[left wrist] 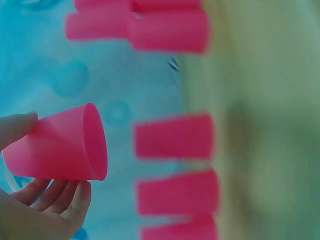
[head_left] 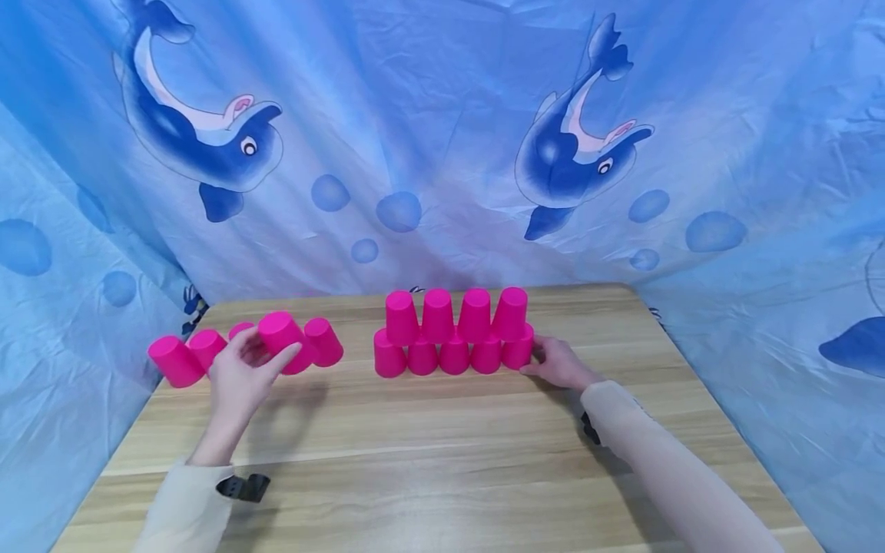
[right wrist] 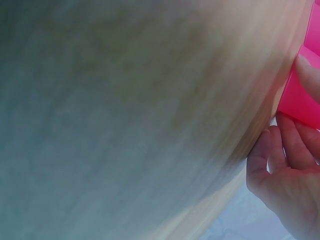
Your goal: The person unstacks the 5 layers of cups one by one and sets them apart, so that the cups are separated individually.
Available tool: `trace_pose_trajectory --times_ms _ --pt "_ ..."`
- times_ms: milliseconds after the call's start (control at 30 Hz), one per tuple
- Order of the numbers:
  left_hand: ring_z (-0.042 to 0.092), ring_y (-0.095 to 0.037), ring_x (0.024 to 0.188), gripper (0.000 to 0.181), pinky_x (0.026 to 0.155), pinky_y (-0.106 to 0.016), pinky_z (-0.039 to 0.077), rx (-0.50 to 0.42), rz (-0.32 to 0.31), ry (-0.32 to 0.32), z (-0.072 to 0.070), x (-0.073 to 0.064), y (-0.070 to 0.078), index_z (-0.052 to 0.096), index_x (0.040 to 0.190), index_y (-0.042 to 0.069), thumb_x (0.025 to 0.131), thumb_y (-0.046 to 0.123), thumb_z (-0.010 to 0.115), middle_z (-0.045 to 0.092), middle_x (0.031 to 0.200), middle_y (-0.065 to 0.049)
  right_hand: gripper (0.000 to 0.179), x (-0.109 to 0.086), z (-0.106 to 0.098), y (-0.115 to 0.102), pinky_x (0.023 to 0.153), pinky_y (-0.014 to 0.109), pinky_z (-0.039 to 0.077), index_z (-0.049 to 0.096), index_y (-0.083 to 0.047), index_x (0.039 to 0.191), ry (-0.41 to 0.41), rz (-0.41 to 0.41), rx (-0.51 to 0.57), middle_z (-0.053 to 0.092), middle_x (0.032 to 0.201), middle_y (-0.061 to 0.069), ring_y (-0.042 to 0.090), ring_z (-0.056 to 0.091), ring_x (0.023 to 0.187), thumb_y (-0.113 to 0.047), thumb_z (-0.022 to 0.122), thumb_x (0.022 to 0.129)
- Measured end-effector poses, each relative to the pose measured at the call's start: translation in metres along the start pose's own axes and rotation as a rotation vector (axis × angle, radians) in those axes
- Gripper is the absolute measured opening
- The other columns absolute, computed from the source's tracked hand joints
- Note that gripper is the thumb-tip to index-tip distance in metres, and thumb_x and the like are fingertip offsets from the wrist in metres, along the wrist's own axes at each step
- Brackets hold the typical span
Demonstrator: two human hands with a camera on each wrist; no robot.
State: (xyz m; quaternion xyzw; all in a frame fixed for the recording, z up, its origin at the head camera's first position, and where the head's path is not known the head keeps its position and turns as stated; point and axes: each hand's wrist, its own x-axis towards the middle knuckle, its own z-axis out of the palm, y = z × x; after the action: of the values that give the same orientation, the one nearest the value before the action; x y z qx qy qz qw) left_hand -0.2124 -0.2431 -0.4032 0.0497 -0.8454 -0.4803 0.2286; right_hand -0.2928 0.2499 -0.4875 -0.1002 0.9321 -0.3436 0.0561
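In the head view my left hand (head_left: 238,378) pinches an upside-down pink cup (head_left: 278,330) between thumb and fingers, raised above the loose cups on the left. The left wrist view shows this cup (left wrist: 60,145) with its rim facing away from the palm. My right hand (head_left: 561,365) holds the rightmost bottom cup (head_left: 517,353) of a two-tier stack, thumb on the near side and fingers behind. An upper row of several inverted cups (head_left: 438,316) bridges the bottom row (head_left: 454,357). In the right wrist view only part of the gripped cup (right wrist: 300,97) shows.
Several loose inverted pink cups, among them a far-left cup (head_left: 176,362) and a cup nearer the stack (head_left: 323,342), stand on the wooden table (head_left: 442,461). A blue dolphin-print curtain (head_left: 442,153) hangs behind and beside the table.
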Motion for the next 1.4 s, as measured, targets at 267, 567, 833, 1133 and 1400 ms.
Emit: trace_pose_trajectory --times_ms 267,567,833,1133,1400 --pt "0.058 -0.022 0.099 0.074 0.071 -0.009 0.045 0.101 -0.196 -0.049 -0.041 -0.001 -0.052 0.048 0.134 0.0 0.079 0.041 0.077 0.056 0.124 -0.02 0.066 0.0 0.001 0.001 0.094 0.048 0.045 0.051 -0.005 0.135 0.001 0.014 0.014 0.056 0.128 0.013 0.035 0.052 0.118 -0.021 0.08 0.078" --pt "0.053 -0.025 0.098 0.089 0.065 -0.018 0.044 0.207 -0.402 -0.006 -0.079 0.007 -0.099 0.037 0.143 -0.002 0.08 0.05 0.072 0.05 0.13 -0.025 0.067 0.0 0.0 0.0 0.094 0.046 0.045 0.05 -0.006 0.136 -0.009 0.03 0.019 0.055 0.13 0.013 0.034 0.051 0.119 -0.021 0.081 0.078" --pt "0.049 -0.016 0.087 0.082 0.074 -0.027 0.042 0.238 -0.491 0.079 -0.101 0.014 -0.126 0.04 0.143 0.0 0.081 0.044 0.073 0.05 0.129 -0.026 0.064 0.001 0.0 -0.001 0.096 0.046 0.044 0.051 -0.007 0.135 -0.016 0.021 0.018 0.055 0.13 0.012 0.033 0.051 0.121 -0.02 0.08 0.079" --pt "0.041 -0.039 0.116 0.09 0.101 -0.049 0.035 0.182 -0.594 0.072 -0.11 0.025 -0.14 0.027 0.149 0.002 0.083 0.046 0.069 0.039 0.142 -0.026 0.064 0.0 0.0 -0.001 0.096 0.046 0.044 0.052 -0.006 0.134 -0.003 0.03 0.013 0.055 0.13 0.012 0.033 0.051 0.12 -0.019 0.08 0.079" --pt "0.037 -0.044 0.121 0.09 0.103 -0.055 0.03 0.191 -0.608 0.067 -0.113 0.028 -0.15 0.023 0.149 0.0 0.085 0.043 0.067 0.036 0.143 -0.028 0.064 0.002 0.001 -0.002 0.096 0.046 0.044 0.053 -0.009 0.134 -0.004 0.061 0.024 0.056 0.129 0.01 0.032 0.051 0.12 -0.02 0.081 0.078"
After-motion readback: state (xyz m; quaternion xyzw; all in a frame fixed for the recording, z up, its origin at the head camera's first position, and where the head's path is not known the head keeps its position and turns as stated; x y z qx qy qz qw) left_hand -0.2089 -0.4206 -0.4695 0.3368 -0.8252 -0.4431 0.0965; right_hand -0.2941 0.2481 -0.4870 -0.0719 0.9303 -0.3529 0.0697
